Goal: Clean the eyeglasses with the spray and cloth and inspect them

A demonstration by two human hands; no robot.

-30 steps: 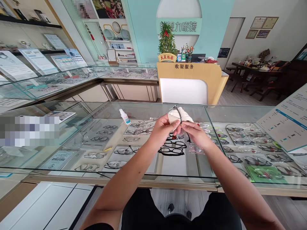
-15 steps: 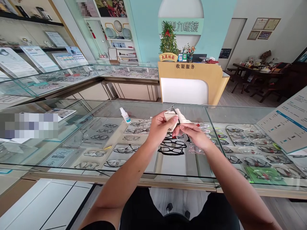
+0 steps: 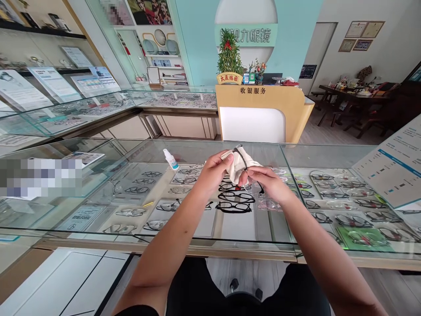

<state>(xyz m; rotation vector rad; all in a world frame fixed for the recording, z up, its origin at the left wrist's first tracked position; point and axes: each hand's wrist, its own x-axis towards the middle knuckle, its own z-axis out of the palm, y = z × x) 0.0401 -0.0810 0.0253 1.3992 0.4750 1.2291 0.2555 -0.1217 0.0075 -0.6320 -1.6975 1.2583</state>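
Above the glass counter, a cream cloth [image 3: 235, 169] is bunched between my two hands. My left hand [image 3: 214, 170] pinches the cloth, thumb on top, at its left side. My right hand [image 3: 267, 181] grips a pair of dark-framed eyeglasses [image 3: 241, 154] by the frame, thumb and fingers pressed together. The frame runs up across the cloth, and part of it is hidden by cloth and fingers. A white spray bottle [image 3: 171, 159] with a blue label stands on the glass to the left of my hands.
Beneath the glass countertop [image 3: 197, 244] lie rows of eyeglasses [image 3: 234, 206]. A printed sign [image 3: 396, 169] leans at the right; papers [image 3: 39, 175] lie at the left. Beyond stands a wooden cashier desk [image 3: 263, 96] with a plant [image 3: 229, 55]. A wheeled chair base [image 3: 234, 284] is below.
My left thumb has shifted left and the cloth has opened out, showing more of the dark frame. My right hand keeps its hold. The view has shifted slightly.
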